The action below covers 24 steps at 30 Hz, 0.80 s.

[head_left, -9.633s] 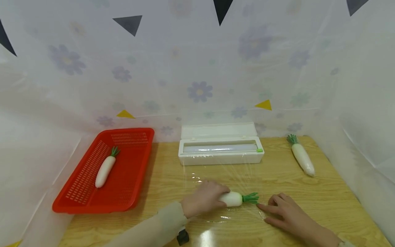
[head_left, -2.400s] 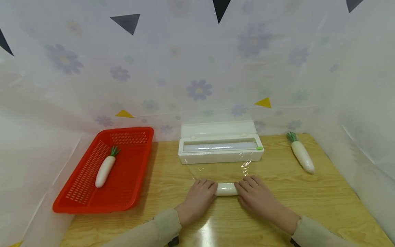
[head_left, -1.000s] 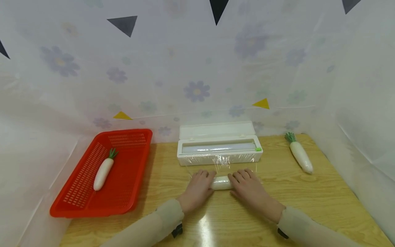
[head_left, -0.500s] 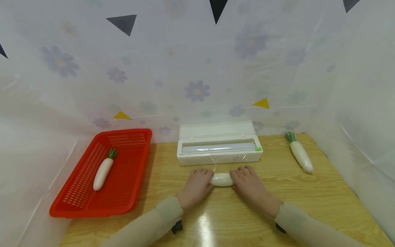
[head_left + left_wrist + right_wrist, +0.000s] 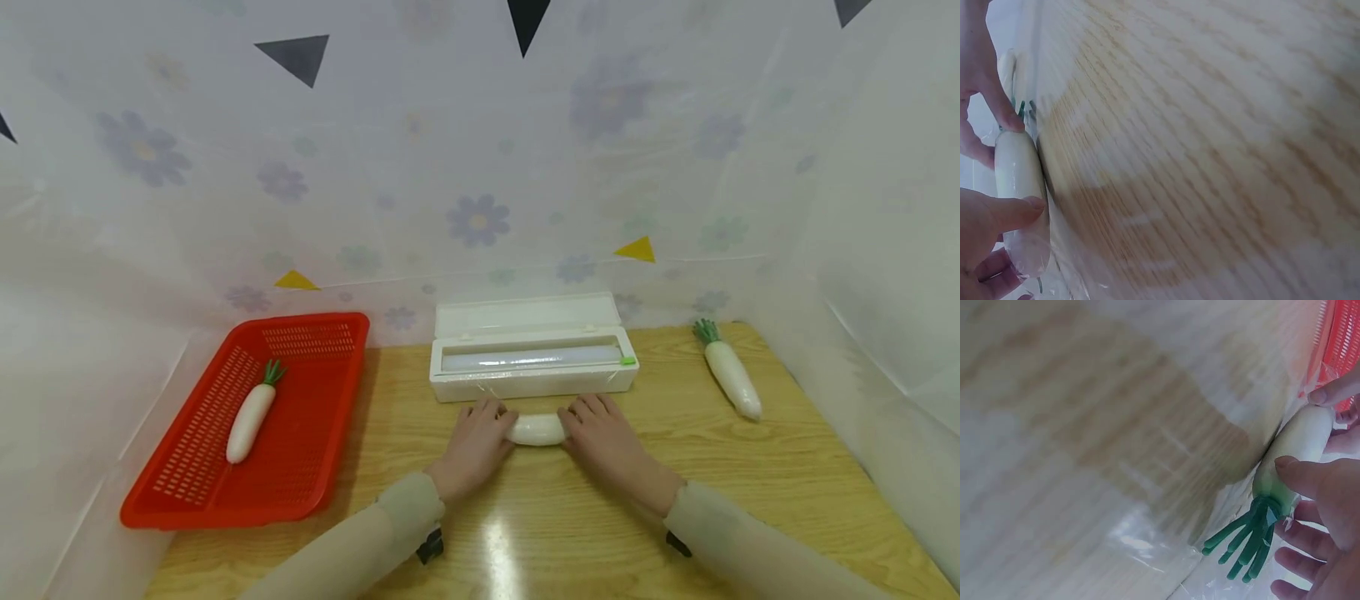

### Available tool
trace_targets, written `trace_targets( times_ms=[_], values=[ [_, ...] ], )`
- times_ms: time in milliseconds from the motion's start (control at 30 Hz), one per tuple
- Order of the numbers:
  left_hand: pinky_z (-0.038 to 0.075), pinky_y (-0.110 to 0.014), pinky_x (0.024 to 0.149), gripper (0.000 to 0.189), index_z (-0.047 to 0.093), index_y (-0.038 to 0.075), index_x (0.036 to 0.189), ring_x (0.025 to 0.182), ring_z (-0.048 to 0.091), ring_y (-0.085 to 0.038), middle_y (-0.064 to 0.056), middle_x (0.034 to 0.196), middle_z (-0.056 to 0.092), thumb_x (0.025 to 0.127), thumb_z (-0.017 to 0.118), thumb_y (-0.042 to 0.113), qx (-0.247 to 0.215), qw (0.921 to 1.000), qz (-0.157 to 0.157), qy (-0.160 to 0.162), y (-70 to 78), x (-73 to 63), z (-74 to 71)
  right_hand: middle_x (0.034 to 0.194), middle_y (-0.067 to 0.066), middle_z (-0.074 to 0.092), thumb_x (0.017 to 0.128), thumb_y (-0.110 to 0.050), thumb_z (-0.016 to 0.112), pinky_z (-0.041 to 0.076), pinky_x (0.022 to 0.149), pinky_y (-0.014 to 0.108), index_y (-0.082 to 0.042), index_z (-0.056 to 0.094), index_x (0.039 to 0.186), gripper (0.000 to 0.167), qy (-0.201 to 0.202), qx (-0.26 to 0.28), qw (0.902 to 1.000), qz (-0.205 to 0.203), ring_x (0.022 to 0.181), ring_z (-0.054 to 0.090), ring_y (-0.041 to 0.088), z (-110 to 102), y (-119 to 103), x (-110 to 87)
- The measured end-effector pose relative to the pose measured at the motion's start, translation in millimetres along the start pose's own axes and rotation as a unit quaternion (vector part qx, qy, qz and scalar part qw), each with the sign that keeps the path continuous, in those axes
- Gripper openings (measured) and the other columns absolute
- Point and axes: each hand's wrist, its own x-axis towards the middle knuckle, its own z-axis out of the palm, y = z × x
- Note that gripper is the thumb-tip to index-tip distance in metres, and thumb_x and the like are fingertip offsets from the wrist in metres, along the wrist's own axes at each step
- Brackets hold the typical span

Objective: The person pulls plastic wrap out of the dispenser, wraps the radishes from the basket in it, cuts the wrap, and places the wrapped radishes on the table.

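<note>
Head: left hand (image 5: 474, 443) and right hand (image 5: 609, 446) pinch radish (image 5: 537, 430) near its ends, just in front of box (image 5: 534, 385) on surface (image 5: 577, 542) | Right wrist: green leaves (image 5: 1251, 537), hidden in head view | Left wrist: clear film (image 5: 1074, 270) by leafless tip

The left arm (image 5: 352, 540) and right arm (image 5: 750, 537) slant inward; the left hand (image 5: 474, 440) and right hand (image 5: 609, 443) sit near each other, fingers (image 5: 1305, 540) curled.

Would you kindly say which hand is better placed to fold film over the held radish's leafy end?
Probably the right hand: it grips the white radish beside its green leaves; the left hand holds the opposite end.
</note>
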Motion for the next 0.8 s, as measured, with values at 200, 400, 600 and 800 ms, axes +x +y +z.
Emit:
trace_targets(
  times_ms=[200, 400, 600, 800],
  values=[
    [0.045, -0.044, 0.093, 0.026, 0.066, 0.014, 0.12, 0.114, 0.061, -0.024, -0.003, 0.117, 0.069, 0.098, 0.074, 0.026, -0.025, 0.9996, -0.014, 0.004, -3.2, 4.9, -0.6, 0.104, 0.009, 0.069, 0.086, -0.025, 0.087, 0.047, 0.099, 0.051, -0.003, 0.065, 0.116, 0.043, 0.006, 0.016, 0.9998, 0.003, 0.104, 0.06, 0.03, 1.5, 5.4, 2.9],
    [0.045, -0.044, 0.095, 0.026, 0.069, 0.012, 0.119, 0.116, 0.061, -0.025, -0.004, 0.12, 0.071, 0.1, 0.072, 0.029, -0.024, 0.9995, -0.013, 0.014, -5.8, 4.7, -1.3, 0.097, 0.008, 0.067, 0.086, -0.023, 0.086, 0.047, 0.097, 0.051, -0.005, 0.062, 0.106, 0.036, 0.026, 0.028, 0.9992, -0.007, 0.098, 0.059, 0.03, 3.4, 9.2, 3.8],
    [0.046, -0.047, 0.095, 0.027, 0.071, 0.012, 0.119, 0.123, 0.056, -0.029, -0.009, 0.127, 0.065, 0.1, 0.072, 0.03, -0.007, 0.9994, -0.004, 0.035, -9.1, 5.1, 2.8, 0.109, 0.011, 0.067, 0.087, -0.021, 0.085, 0.048, 0.097, 0.052, -0.001, 0.066, 0.112, 0.037, 0.026, 0.026, 0.9993, -0.011, 0.105, 0.059, 0.033, 1.8, 10.8, 6.2],
    [0.044, -0.047, 0.095, 0.025, 0.071, 0.009, 0.121, 0.119, 0.058, -0.029, -0.009, 0.124, 0.067, 0.105, 0.063, 0.026, -0.013, 0.9992, -0.004, 0.038, -9.2, 6.1, 2.8, 0.111, 0.013, 0.067, 0.09, -0.02, 0.08, 0.047, 0.098, 0.053, 0.001, 0.066, 0.116, 0.037, 0.005, 0.041, 0.9992, -0.002, 0.105, 0.059, 0.033, 2.8, 13.6, 7.8]
  ],
)
